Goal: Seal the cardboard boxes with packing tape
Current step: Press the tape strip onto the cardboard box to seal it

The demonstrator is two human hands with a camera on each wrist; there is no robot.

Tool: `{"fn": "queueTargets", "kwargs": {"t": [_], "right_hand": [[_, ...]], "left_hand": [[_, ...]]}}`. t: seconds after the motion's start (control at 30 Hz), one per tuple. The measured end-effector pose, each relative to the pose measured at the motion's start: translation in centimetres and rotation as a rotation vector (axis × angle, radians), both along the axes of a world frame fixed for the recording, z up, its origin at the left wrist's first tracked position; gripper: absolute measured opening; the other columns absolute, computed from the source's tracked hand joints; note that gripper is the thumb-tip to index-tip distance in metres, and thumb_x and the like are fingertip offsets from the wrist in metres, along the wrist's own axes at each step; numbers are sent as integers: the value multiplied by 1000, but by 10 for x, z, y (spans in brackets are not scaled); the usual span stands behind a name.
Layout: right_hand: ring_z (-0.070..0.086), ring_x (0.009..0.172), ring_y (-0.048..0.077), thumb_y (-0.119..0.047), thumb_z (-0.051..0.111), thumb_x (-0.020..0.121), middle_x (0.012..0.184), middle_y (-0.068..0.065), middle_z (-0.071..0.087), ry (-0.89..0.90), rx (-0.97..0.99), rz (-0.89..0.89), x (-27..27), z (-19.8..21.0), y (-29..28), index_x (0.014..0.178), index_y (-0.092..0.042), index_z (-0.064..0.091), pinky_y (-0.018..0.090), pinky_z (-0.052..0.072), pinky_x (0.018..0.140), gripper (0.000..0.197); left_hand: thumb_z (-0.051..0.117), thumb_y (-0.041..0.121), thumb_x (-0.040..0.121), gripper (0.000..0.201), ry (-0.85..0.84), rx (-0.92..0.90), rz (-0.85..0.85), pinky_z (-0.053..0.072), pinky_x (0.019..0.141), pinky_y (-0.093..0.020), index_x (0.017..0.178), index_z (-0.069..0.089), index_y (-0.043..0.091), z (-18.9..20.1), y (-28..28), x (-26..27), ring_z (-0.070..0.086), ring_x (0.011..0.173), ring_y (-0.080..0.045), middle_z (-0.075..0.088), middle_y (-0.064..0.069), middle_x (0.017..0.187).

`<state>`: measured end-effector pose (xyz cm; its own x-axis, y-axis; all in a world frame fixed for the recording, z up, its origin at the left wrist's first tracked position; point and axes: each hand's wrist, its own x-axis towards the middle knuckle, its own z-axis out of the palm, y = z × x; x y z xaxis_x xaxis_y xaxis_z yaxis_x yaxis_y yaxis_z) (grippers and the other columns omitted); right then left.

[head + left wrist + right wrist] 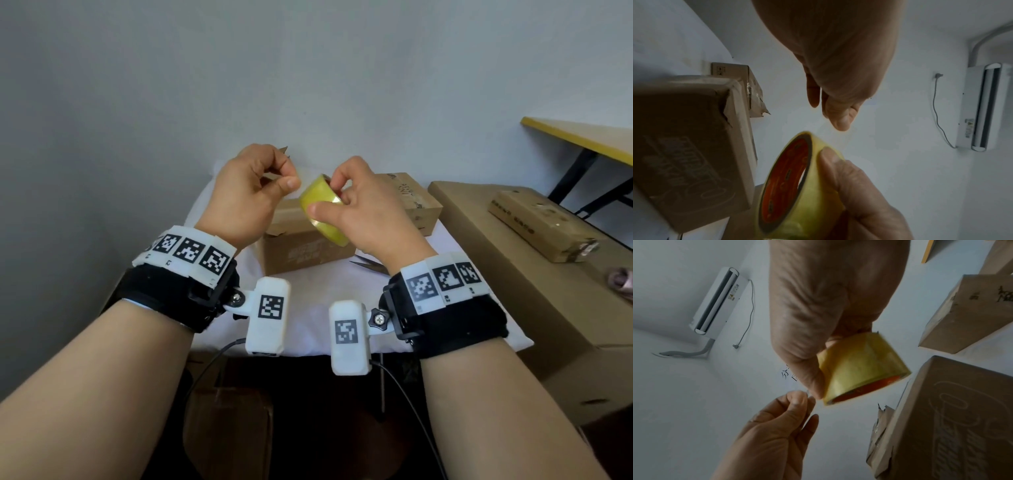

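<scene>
My right hand (356, 205) held the roll of tape (322, 209) up in the air, fingers curled through its core and thumb pressed on the outer yellow band, so the roll stood on edge with its hole facing left and away from me. My left hand (250, 192) sat just beside it on the left, thumb and forefinger pinched together right at the roll's near edge. In the right wrist view a thin clear strip seemed caught between those fingertips (797, 398), though I could not tell for certain that the loose end was in them. Either way, the pull I judged to come next would run leftward, away from the roll.

Below and beyond both hands lay the nearest cardboard box (301, 246), on a surface covered with a white cloth (308, 325); its top looked torn at a far corner and not yet taped. A second box (411, 198) sat behind it to the right. The points of a pair of scissors (368, 264) showed beside my right wrist. Further right, a flat box (544, 226) rested on a large carton (513, 291). A plain wall rose behind, with an air conditioner (982, 105) mounted on it.
</scene>
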<state>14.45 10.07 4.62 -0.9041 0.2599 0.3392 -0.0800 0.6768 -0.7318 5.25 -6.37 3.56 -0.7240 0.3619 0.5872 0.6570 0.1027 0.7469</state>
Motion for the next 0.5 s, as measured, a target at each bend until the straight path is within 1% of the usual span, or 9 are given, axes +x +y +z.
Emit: {"fn": "queueTargets", "kwargs": {"t": [0.03, 0.1, 0.17, 0.2, 0.23, 0.3, 0.37, 0.43, 0.5], "right_hand": [[60, 67, 16, -33, 79, 80, 79, -4, 60, -17, -12, 2, 0, 1, 0, 102, -28, 46, 32, 47, 62, 40], [54, 60, 15, -29, 75, 84, 73, -4, 53, -52, -4, -6, -1, 1, 2, 109, -30, 42, 30, 42, 57, 42], [47, 58, 16, -27, 70, 86, 69, -3, 46, -83, 17, -30, -1, 0, 4, 109, -32, 43, 32, 39, 58, 36], [47, 59, 17, -28, 69, 86, 69, -3, 47, -105, 19, -26, -1, -1, 5, 107, -32, 46, 33, 39, 59, 31], [48, 60, 17, -29, 70, 87, 69, -5, 49, -129, 9, -9, 0, -2, 4, 103, -32, 50, 32, 39, 61, 26], [49, 59, 13, -30, 72, 88, 65, -11, 53, -149, -31, 27, 1, -5, 3, 94, -27, 58, 30, 39, 63, 15], [50, 58, 9, -30, 72, 91, 61, -13, 56, -145, -39, 48, 2, -6, 2, 88, -21, 63, 28, 40, 64, 13], [55, 65, 11, -30, 69, 93, 72, -9, 62, -150, -26, 43, 2, -8, 1, 87, -20, 64, 29, 43, 66, 13], [60, 72, 16, -31, 67, 93, 81, -3, 66, -151, -41, 15, 1, -11, 3, 86, -21, 64, 34, 49, 70, 13]], "left_hand": [[69, 17, 86, 13, 10, -16, -7, 51, 85, -39, 80, 61, 26, 1, -1, 1, 63, 88, -19, 65, -6, 96], [70, 12, 88, 12, 30, -33, -12, 50, 83, -33, 82, 63, 20, 3, -3, 3, 61, 86, -16, 63, -6, 96], [72, 10, 87, 12, 63, -68, -21, 48, 80, -27, 83, 65, 18, 5, -6, 4, 61, 85, -15, 63, -7, 97], [73, 11, 86, 12, 77, -90, -29, 48, 80, -26, 82, 65, 19, 6, -7, 4, 61, 84, -15, 63, -7, 96], [74, 13, 85, 12, 71, -100, -34, 49, 80, -28, 80, 66, 20, 5, -8, 3, 61, 85, -15, 64, -7, 95], [76, 23, 80, 9, -1, -96, -41, 51, 82, -36, 78, 68, 24, 3, -11, -3, 64, 86, -16, 67, -4, 92], [77, 29, 78, 8, -83, -88, -47, 53, 84, -43, 80, 70, 25, 0, -14, -7, 66, 86, -16, 70, -2, 92], [78, 23, 81, 6, -142, -45, -88, 53, 90, -43, 83, 73, 26, -4, -15, -9, 66, 93, -18, 69, -4, 102], [74, 14, 88, 15, -161, -47, -116, 52, 98, -33, 99, 77, 24, -9, -15, -11, 61, 111, -12, 61, -1, 121]]}}
